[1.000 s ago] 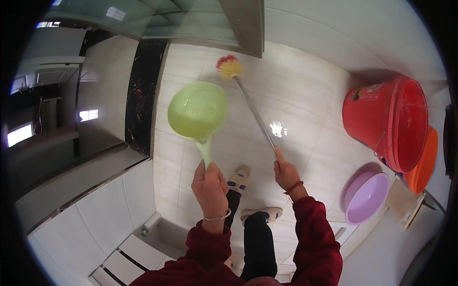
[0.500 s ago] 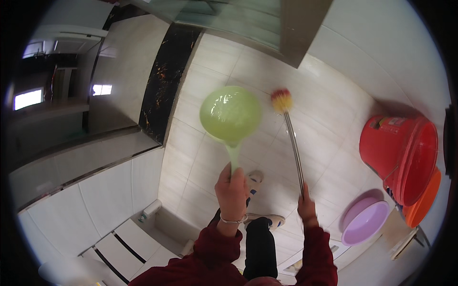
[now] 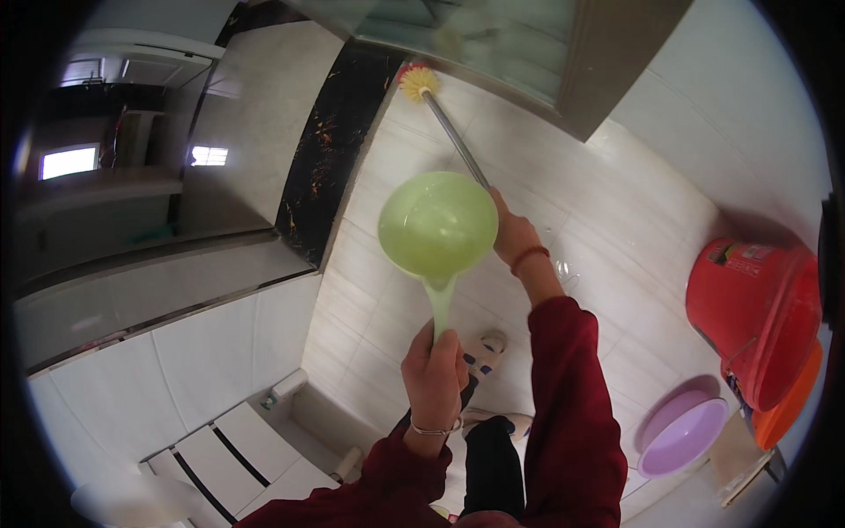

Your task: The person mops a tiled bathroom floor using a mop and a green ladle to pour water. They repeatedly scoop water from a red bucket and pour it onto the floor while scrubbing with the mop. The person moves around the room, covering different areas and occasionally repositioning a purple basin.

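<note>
My left hand [image 3: 431, 378] is closed round the handle of a light green water ladle [image 3: 437, 220], holding it level over the floor with clear water in its bowl. Farther out, my right hand [image 3: 517, 236] grips the metal handle of a long scrubbing brush [image 3: 453, 132]. Its yellow and red bristles are at the far floor corner, by the dark marbled threshold and the door's frame. The ladle's bowl hides part of my right hand's fingers. Wet, shiny spots [image 3: 565, 275] lie on the tiles right of my right wrist.
A red bucket [image 3: 735, 295] stands at the right wall, partly over an orange basin [image 3: 789, 409]. Nearer sits a purple basin [image 3: 682, 440]. Ahead is a glass door [image 3: 493, 53] with a broad frame. A dark marbled threshold [image 3: 326, 132] edges the pale tiled floor on the left.
My right hand has reached forward and left, carrying the brush head from mid-floor to the far corner by the threshold. The ladle stays in my left hand, nearly in place.
</note>
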`<state>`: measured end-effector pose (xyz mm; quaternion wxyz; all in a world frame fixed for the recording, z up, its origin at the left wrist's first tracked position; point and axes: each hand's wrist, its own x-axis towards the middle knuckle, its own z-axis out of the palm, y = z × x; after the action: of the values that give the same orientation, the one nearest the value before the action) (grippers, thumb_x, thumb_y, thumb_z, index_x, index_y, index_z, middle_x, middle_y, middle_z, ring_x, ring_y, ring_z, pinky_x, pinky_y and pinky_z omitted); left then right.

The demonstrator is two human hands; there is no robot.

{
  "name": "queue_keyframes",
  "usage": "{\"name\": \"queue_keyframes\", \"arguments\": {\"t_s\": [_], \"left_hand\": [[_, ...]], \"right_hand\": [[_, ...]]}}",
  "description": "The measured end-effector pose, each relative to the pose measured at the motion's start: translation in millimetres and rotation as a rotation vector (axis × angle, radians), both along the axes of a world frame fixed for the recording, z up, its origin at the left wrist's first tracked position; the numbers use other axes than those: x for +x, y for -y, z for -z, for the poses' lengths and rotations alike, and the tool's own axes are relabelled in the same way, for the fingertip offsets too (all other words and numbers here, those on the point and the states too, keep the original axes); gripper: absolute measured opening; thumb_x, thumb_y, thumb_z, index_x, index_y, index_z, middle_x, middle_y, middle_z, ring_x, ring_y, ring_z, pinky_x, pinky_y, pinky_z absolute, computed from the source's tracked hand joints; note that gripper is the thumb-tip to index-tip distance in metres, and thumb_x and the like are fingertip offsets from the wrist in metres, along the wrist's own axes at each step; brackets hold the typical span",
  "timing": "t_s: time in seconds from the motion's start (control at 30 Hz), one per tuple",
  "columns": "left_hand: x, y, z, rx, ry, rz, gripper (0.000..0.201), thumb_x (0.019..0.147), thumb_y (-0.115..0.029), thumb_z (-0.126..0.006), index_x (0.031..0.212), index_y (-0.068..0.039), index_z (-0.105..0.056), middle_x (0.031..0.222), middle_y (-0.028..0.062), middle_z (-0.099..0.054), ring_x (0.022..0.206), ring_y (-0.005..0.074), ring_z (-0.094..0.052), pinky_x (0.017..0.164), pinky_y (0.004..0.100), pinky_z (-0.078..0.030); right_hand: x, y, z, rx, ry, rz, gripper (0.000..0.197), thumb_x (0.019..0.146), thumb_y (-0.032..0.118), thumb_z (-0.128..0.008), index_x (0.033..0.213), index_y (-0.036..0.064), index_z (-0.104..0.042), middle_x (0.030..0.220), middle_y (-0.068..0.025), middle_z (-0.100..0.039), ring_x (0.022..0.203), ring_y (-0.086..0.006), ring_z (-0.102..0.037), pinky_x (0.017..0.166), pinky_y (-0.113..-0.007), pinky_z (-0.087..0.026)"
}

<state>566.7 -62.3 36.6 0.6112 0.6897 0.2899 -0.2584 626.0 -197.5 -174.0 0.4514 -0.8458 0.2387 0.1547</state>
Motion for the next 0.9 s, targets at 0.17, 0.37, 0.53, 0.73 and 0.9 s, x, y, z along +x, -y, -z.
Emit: {"name": "queue_keyframes", "arguments": {"t_s": [0.17, 0.37, 0.53, 0.73, 0.9], "left_hand": [[19.0, -15.5, 1.5, -0.007, 0.013, -0.092, 0.014, 0.080, -0.011, -0.045, 0.069, -0.003, -0.049, 0.057, -0.0010, -0.040, 0.038, 0.0051, -0.028, 0.036, 0.0199, -0.024], [41.7, -40.2, -5.3, 0.032, 0.006, -0.254, 0.012, 0.080, -0.012, -0.046, 0.072, -0.004, -0.049, 0.058, -0.0012, -0.042, 0.038, 0.0051, -0.029, 0.036, 0.0191, -0.023], [53.8, -48.5, -6.5, 0.007, 0.026, -0.277, 0.014, 0.080, -0.009, -0.046, 0.067, -0.005, -0.047, 0.057, -0.0019, -0.040, 0.039, 0.0039, -0.029, 0.035, 0.0198, -0.022], [78.6, -80.2, -9.4, 0.195, 0.075, 0.012, 0.019, 0.079, -0.010, -0.045, 0.060, -0.005, -0.043, 0.053, -0.0012, -0.037, 0.038, 0.0057, -0.029, 0.034, 0.0220, -0.021], [115.9, -96.5, 5.4, 0.072, -0.028, -0.105, 0.016, 0.079, -0.011, -0.048, 0.065, -0.003, -0.046, 0.059, 0.0017, -0.041, 0.038, 0.0066, -0.030, 0.035, 0.0222, -0.021]], "right_hand": [[4.3, -57.6, 23.4, 0.079, -0.164, -0.065, 0.056, 0.089, 0.021, -0.035, 0.139, 0.0229, -0.009, 0.091, -0.0234, -0.060, 0.083, -0.0379, -0.059, 0.073, -0.048, -0.046], [-80.4, -73.3, 14.7, -0.018, -0.267, -0.295, 0.056, 0.090, 0.023, -0.036, 0.139, 0.0279, -0.009, 0.081, -0.0205, -0.062, 0.075, -0.0387, -0.060, 0.072, -0.049, -0.046], [14.7, -62.7, 15.9, -0.010, -0.140, -0.063, 0.053, 0.090, 0.024, -0.037, 0.137, 0.0238, -0.014, 0.078, -0.0236, -0.061, 0.073, -0.0426, -0.058, 0.069, -0.050, -0.046], [-64.5, -108.9, 7.8, 0.022, -0.235, -0.296, 0.061, 0.088, 0.023, -0.039, 0.140, 0.0246, -0.006, 0.076, -0.0218, -0.062, 0.072, -0.0399, -0.060, 0.069, -0.049, -0.047], [23.6, -90.7, 14.9, -0.031, -0.145, -0.083, 0.054, 0.089, 0.024, -0.039, 0.138, 0.0231, -0.015, 0.075, -0.0237, -0.061, 0.071, -0.0428, -0.058, 0.068, -0.051, -0.046]]}}
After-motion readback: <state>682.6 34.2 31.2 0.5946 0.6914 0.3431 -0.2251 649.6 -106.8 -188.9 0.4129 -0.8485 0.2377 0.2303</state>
